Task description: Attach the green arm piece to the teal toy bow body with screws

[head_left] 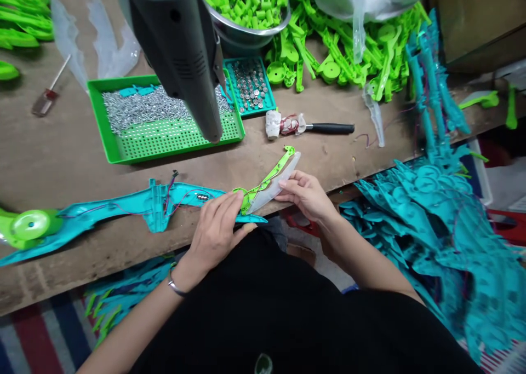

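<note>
My left hand (pixel 217 226) pinches the round end of a slim lime-green plastic arm (pixel 269 175) at the table's front edge. My right hand (pixel 306 193) grips a clear plastic blade-shaped piece (pixel 274 185) that lies along that green arm. Just left of my hands a long teal plastic shell (pixel 119 209) with thin wires and a green wheel rests on the wooden table (pixel 61 155); my left hand overlaps its right tip.
A green tray (pixel 123 152) of screws and a small teal tray (pixel 250 84) of round metal parts sit behind. A dark hanging tool (pixel 184 51) hovers over them. A black-handled tool (pixel 312 126), a screwdriver (pixel 47 97), a bowl of green bits (pixel 246 12) and heaps of teal shells (pixel 444 226) surround.
</note>
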Available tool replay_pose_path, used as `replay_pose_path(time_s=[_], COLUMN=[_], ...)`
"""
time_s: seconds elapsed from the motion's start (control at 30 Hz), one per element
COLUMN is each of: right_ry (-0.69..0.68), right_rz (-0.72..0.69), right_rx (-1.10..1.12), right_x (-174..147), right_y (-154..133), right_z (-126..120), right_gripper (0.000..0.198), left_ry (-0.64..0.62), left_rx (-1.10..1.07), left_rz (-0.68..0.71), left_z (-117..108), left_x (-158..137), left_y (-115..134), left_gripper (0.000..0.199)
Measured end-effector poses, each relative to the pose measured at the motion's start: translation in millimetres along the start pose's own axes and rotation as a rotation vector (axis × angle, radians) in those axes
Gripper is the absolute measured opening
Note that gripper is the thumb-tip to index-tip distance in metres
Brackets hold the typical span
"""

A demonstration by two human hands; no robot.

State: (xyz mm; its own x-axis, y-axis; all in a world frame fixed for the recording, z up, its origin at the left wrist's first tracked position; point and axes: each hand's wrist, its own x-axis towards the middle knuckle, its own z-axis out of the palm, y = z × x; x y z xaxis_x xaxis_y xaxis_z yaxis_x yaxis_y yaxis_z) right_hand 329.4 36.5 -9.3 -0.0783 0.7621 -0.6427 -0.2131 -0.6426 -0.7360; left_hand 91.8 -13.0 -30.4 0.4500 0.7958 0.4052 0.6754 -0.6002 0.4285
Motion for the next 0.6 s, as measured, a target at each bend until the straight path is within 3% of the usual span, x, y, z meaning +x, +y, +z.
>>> replay_pose_path(time_s=[0.6], right_ry=[0.006], right_rz=[-0.021], right_rx=[-0.128], right_x=[8.2], right_y=[-3.6], right_z=[2.5], right_gripper=[0.038], left_ry=[0.005], left_rx=[0.007], left_rz=[0.010], left_z=[7.3], left_x=[-1.7], left_y=[-3.4], left_gripper=[0.072])
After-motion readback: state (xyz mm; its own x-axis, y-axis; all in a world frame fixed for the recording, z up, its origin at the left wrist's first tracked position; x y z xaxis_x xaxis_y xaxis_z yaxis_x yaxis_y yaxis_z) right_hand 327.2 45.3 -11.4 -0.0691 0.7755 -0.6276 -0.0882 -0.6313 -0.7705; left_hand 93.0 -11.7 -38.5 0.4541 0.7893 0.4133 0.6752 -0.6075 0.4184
